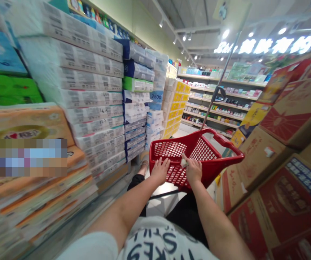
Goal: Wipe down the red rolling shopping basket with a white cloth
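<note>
Now the right hand (194, 170) pinches a crumpled, tissue-like wad (184, 160) at the near rim of the red shopping cart (210, 169), the left hand (160, 170) draped there empty, fingers extended: seemingly mid-wipe, where another pass calls for a firm pinch.

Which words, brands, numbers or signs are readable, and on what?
"2500": blue-and-white plastic pack.
"美肤有约": glowing white overhead sign; Latin part blurred.
"相印", seemingly: orange plastic pack.
"S": white shirt; other dark letters unclear.
Too small or blurred: stacked white packs, brown-and-red cardboard cartons.
None readable: red plastic shopping cart.
</note>
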{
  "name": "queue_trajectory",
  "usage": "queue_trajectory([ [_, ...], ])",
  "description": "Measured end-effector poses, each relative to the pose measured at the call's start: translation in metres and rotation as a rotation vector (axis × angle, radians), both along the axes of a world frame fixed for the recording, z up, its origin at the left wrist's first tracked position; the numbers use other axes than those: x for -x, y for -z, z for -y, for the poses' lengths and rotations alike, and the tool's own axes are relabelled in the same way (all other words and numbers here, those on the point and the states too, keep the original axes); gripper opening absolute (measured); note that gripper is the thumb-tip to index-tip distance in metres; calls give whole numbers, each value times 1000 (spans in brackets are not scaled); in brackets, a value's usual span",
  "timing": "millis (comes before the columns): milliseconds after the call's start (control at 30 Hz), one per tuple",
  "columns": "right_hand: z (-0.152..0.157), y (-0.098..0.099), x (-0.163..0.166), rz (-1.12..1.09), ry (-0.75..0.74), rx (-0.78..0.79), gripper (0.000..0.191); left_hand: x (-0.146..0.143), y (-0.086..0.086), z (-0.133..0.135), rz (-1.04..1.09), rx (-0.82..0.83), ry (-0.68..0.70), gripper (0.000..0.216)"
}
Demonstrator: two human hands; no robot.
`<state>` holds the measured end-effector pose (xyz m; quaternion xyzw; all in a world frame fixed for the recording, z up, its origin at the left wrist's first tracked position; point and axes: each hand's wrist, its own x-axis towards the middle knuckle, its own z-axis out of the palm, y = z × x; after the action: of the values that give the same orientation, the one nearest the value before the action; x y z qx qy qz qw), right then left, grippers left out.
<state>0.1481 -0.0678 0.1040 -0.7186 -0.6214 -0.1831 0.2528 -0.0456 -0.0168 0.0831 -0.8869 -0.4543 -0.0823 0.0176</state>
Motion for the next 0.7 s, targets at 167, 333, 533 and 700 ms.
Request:
queue_trajectory([
  [167,2,4,-11,-46,92,-29,40,-3,-3,2,-3,10,3,74],
  [333,-4,16,12,33,53,-69,43,-5,-5,6,-28,13,1,74],
  [533,-12,22,45,162,-155,-23,44,-4,-6,7,-49,8,1,76],
  [700,-8,15,31,200,-199,4,49,-4,-2,4,-38,-8,4,76],
])
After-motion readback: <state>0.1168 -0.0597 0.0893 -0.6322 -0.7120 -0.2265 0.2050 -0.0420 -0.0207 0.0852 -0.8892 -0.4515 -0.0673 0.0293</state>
